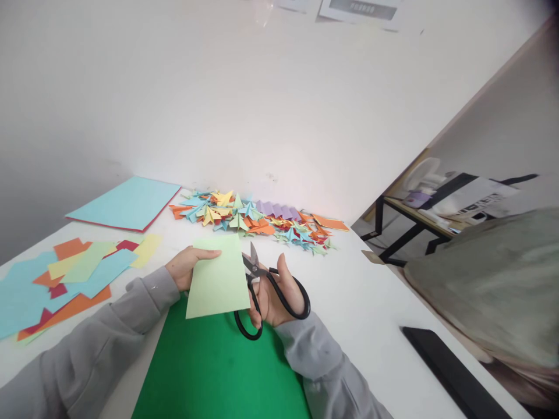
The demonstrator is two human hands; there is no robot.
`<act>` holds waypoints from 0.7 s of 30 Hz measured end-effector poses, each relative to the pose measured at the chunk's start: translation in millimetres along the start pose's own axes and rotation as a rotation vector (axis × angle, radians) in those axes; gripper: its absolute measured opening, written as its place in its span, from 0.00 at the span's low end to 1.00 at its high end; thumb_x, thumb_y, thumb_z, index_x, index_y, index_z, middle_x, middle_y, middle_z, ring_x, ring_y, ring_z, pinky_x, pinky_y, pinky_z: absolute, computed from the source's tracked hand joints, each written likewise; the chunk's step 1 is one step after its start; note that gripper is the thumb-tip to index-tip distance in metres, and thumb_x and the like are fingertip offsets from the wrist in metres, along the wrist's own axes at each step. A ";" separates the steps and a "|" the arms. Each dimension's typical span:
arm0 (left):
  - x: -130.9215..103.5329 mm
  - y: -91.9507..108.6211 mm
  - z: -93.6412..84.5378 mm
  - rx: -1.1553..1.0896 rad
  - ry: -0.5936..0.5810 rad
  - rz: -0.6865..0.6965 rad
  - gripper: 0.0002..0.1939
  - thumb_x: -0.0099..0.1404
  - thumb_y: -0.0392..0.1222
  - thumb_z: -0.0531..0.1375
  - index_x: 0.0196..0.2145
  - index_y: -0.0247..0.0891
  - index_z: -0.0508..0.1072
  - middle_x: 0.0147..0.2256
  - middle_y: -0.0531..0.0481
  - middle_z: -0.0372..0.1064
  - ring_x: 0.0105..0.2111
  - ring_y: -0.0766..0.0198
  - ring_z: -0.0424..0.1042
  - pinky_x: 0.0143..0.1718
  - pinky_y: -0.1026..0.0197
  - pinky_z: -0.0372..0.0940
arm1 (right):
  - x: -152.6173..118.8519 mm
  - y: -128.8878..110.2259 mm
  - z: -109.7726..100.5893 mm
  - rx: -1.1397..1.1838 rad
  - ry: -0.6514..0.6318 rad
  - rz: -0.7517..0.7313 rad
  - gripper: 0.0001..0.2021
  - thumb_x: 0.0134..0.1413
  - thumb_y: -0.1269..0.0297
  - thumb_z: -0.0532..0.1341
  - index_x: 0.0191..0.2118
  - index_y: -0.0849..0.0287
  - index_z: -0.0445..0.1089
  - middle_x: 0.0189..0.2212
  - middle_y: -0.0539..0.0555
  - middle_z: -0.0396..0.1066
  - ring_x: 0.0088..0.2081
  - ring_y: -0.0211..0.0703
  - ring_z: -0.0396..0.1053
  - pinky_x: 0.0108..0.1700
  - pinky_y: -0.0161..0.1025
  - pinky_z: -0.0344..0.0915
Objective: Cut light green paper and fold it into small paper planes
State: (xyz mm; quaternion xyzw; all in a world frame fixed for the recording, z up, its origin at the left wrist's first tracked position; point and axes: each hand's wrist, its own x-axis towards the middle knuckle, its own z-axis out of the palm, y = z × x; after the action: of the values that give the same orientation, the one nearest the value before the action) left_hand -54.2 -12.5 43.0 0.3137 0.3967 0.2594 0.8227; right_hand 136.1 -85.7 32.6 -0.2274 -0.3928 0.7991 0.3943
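My left hand [185,267] pinches a pale green sheet of paper [219,280] at its left edge, thumb lying on top. Black-handled scissors [255,269] are in my right hand [279,294], with fingers and thumb through the loops. Their blades stand parted at the paper's right edge; whether they have cut into it cannot be seen. Both hands are above a green mat [222,372] lying on the white table. Part of my right hand's fingers is hidden behind the scissors and the paper.
Loose coloured paper pieces [87,267] lie at the left, below a stack of light blue sheets [126,201]. Small folded paper shapes [244,218] are heaped along the wall. A black flat bar [449,372] lies at the right, and a cluttered shelf [414,215] stands beyond.
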 end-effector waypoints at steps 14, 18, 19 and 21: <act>-3.3 -7.5 11.1 0.010 -0.010 -0.014 0.10 0.50 0.36 0.61 0.31 0.26 0.72 0.26 0.37 0.73 0.26 0.53 0.73 0.29 0.55 0.68 | 1.9 1.0 1.6 -0.012 0.050 0.024 0.37 0.47 0.37 0.25 0.55 0.54 0.46 0.25 0.51 0.70 0.15 0.37 0.65 0.16 0.34 0.61; -0.9 -6.1 7.9 0.006 -0.002 -0.023 0.11 0.51 0.37 0.61 0.33 0.26 0.72 0.27 0.38 0.73 0.26 0.53 0.73 0.30 0.55 0.68 | 1.2 -0.3 1.5 -0.004 0.065 -0.006 0.38 0.46 0.36 0.26 0.55 0.53 0.46 0.23 0.51 0.70 0.15 0.39 0.66 0.17 0.36 0.62; -0.5 -5.9 7.2 0.005 0.001 -0.024 0.12 0.51 0.37 0.61 0.33 0.26 0.72 0.27 0.38 0.73 0.27 0.53 0.73 0.30 0.55 0.68 | 1.0 -0.6 1.5 0.004 0.069 -0.010 0.38 0.46 0.36 0.26 0.55 0.53 0.46 0.23 0.50 0.70 0.15 0.39 0.66 0.17 0.37 0.62; 0.0 -6.0 6.6 0.007 0.010 -0.018 0.12 0.51 0.37 0.61 0.33 0.26 0.72 0.27 0.38 0.73 0.26 0.53 0.73 0.30 0.55 0.68 | 0.9 -0.9 1.6 0.016 0.071 -0.011 0.37 0.47 0.37 0.25 0.55 0.52 0.47 0.22 0.50 0.69 0.16 0.40 0.66 0.17 0.37 0.62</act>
State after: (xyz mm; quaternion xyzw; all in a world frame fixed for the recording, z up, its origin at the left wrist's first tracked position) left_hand -47.7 -18.6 41.9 0.3115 0.4047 0.2522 0.8220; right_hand 134.9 -85.4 34.2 -0.2503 -0.3731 0.7915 0.4143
